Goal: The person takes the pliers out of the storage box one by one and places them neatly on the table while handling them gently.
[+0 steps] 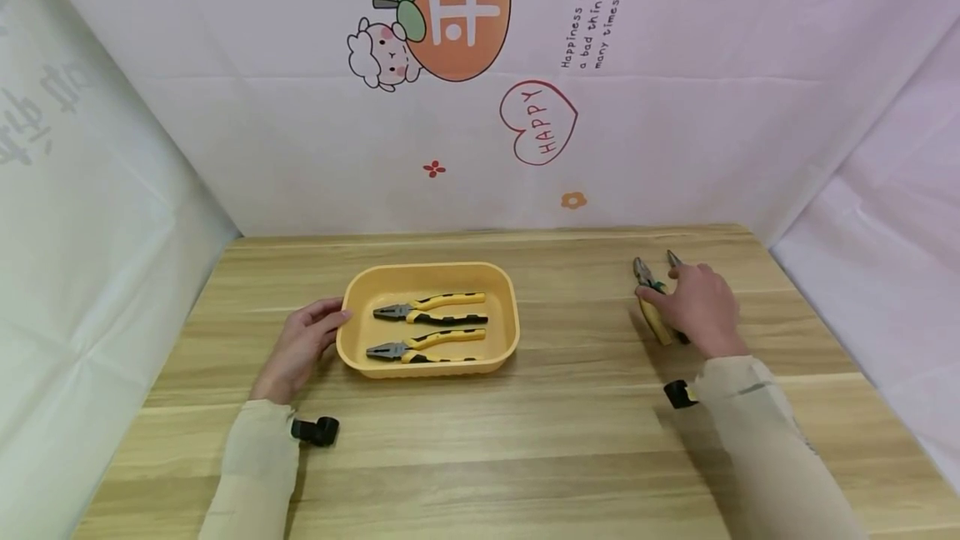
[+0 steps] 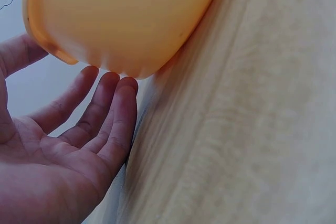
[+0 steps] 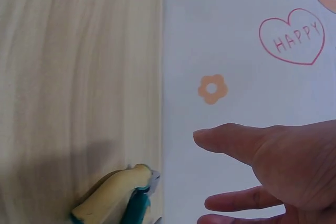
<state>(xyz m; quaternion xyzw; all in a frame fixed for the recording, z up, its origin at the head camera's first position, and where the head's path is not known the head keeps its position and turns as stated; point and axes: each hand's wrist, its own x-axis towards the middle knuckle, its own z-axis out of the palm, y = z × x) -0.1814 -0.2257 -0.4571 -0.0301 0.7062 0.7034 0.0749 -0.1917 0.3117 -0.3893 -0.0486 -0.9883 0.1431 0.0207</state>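
At its left end, the yellow plastic tray is held by my left hand. The thumb lies over the rim, and the fingertips touch the outer wall in the left wrist view. Two combination pliers with yellow-and-black handles lie inside, jaws pointing left. My right hand is over the right side of the table, thumb and fingers spread apart. Below it are pliers with yellow-and-green handles, also seen in the right wrist view. Another tool with a pointed metal tip is mostly hidden by this hand.
The wood-grain table extends under everything. A white printed cloth stands along its back edge, with more white cloth at both sides. Black wrist cameras are strapped at the sleeves.
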